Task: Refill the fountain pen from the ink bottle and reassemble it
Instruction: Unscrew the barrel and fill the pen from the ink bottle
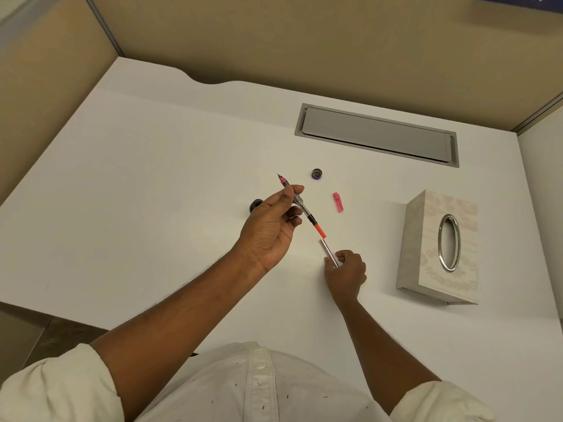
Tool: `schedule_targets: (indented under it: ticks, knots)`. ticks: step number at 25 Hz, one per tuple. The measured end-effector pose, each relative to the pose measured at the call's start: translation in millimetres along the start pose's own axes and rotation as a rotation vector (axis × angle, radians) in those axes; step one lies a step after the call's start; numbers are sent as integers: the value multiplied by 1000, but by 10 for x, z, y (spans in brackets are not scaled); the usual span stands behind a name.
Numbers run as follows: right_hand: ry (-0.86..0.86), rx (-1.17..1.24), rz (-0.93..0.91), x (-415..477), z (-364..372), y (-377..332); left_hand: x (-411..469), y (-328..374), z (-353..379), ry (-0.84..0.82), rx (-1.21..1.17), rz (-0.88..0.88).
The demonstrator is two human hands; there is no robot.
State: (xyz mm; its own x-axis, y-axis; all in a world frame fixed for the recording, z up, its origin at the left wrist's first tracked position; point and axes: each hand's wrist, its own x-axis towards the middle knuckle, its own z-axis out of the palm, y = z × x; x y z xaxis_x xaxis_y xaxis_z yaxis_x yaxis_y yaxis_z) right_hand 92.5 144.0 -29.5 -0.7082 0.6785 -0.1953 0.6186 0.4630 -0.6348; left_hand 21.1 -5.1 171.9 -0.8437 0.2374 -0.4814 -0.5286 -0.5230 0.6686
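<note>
My left hand (271,226) pinches the fountain pen's front section with its clear converter (300,205), nib pointing up and away, the orange converter knob at the near end. My right hand (345,271) grips the silvery pen barrel (328,252), its open end just below the orange knob, not touching it. The dark ink bottle (255,205) stands on the white desk (152,193), partly hidden behind my left hand. Its cap (317,173) lies further back, open side up. The pink pen cap (338,202) lies to the right of the pen.
A tissue box (441,248) with an oval opening stands at the right. A grey cable-tray flap (376,134) is set into the desk at the back. Beige partition walls (274,41) enclose the desk on the left and back.
</note>
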Motion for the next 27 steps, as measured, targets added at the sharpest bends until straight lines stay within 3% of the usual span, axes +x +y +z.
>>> schedule_targets:
  ticks: [8,14,22,27]
  knots:
    - [-18,36,-12,-11,-37,42,16,-43,-25,0,3,-1]
    - [188,409,-184,-199,-355,-366,90,-164,-150,35,-47,-23]
    - [-213,642,-77,-637,-683,-1057,223,-309,-413,64,-2,-25]
    - [-288,703,-11,-756,-640,-1169,308,-347,-537,38,-5,-26]
